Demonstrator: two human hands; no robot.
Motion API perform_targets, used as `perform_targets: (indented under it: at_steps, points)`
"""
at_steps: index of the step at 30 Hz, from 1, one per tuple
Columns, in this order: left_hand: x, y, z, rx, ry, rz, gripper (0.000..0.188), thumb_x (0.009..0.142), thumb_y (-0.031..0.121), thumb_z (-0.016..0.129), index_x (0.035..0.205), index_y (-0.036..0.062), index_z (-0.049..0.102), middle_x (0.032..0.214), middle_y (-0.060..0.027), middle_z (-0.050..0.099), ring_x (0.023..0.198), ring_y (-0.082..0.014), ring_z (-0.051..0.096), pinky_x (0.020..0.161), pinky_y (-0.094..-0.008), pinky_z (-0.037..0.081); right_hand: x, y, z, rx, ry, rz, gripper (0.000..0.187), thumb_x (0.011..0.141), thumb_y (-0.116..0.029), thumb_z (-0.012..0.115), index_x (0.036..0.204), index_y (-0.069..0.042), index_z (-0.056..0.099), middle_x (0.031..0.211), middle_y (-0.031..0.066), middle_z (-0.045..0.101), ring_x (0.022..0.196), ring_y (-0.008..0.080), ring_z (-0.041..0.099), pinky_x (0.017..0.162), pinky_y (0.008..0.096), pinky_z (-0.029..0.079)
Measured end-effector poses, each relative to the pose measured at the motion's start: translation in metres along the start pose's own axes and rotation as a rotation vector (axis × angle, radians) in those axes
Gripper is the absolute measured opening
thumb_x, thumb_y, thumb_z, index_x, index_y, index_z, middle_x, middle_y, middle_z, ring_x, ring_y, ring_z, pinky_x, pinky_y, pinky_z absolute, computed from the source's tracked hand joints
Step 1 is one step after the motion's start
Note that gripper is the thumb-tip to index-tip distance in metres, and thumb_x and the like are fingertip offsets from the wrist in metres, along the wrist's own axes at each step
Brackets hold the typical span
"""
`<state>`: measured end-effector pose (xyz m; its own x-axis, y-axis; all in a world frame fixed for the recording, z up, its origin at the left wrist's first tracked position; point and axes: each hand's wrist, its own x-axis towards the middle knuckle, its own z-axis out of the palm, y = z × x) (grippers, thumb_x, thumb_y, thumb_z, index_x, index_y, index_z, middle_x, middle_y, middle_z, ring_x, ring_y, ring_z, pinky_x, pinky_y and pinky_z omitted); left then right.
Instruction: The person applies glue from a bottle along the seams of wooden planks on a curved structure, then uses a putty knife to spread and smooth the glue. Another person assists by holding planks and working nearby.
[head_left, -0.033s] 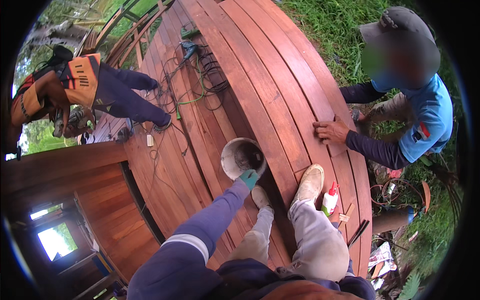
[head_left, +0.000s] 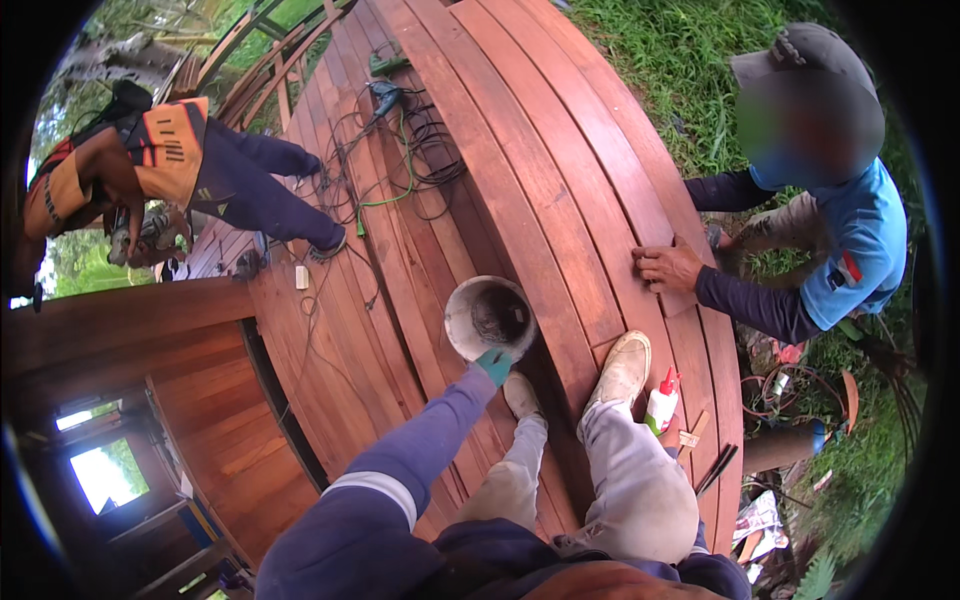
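While the left arm [head_left: 430, 425] reaches out almost straight, the left hand [head_left: 493, 366], in a teal glove, is at the near rim of the bucket [head_left: 460, 325] with its fingers closed over it. Bucket's on the lower boards of the deck [head_left: 340, 320], mouth up. The right hand [head_left: 671, 437] is off to the bucket's right, mostly hidden by the knee [head_left: 640, 505], so I can't tell what its fingers are doing. Right next to it: a bottle [head_left: 662, 402], label too small to read.

Beyond the bottle from the bucket, a co-worker [head_left: 850, 245] has a hand on the raised boards [head_left: 565, 220]; cap [head_left: 800, 60] lettering is unreadable too. One shoe [head_left: 523, 396] crowds the bucket. Past the bucket, up-left: a drill [head_left: 384, 97] and tangled cords [head_left: 432, 150], another person [head_left: 170, 150] further left.
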<state>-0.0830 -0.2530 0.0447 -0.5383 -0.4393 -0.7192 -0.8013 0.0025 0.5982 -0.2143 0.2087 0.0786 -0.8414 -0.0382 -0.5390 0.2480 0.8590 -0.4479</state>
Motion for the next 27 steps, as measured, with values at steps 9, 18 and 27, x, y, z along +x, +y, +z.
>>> perform_targets:
  at_steps: [9, 18, 27]
  points:
    - [-0.145, -0.215, -0.042, 0.32, -0.051, -0.454, 0.052, 0.093, 0.046, 0.051, 0.115, 0.0032, 0.072, 0.115, -0.024, 0.071, 0.111, -0.0404, 0.066, 0.099, -0.0455, 0.049, -0.043, 0.003, -0.013, 0.0, 0.062, 0.067, 0.075, 0.068, -0.024, 0.086, 0.13, -0.002, 0.051, 0.113, 0.02, 0.069, 0.103, 0.0321, 0.069, 0.088, 0.0426, 0.055]
    - [-0.18, -0.222, -0.041, 0.294, -0.059, -0.395, 0.056, 0.09, 0.049, 0.053, 0.114, 0.0026, 0.072, 0.119, -0.0238, 0.07, 0.113, -0.0394, 0.066, 0.101, -0.0452, 0.048, -0.083, -0.015, -0.007, 0.114, 0.083, 0.064, 0.073, 0.069, -0.024, 0.086, 0.129, -0.002, 0.051, 0.112, 0.0197, 0.069, 0.103, 0.0319, 0.07, 0.088, 0.0423, 0.055]
    - [-0.079, 0.038, 0.023, -0.512, -0.284, -0.018, 0.06, 0.098, 0.037, 0.068, 0.144, 0.0017, 0.052, 0.138, -0.0092, 0.06, 0.121, -0.0169, 0.058, 0.103, -0.0309, 0.047, -0.043, -0.165, -0.08, 0.201, -0.02, -0.443, 0.072, 0.072, -0.021, 0.083, 0.133, 0.001, 0.053, 0.113, 0.0182, 0.069, 0.103, 0.0273, 0.069, 0.091, 0.0379, 0.054]
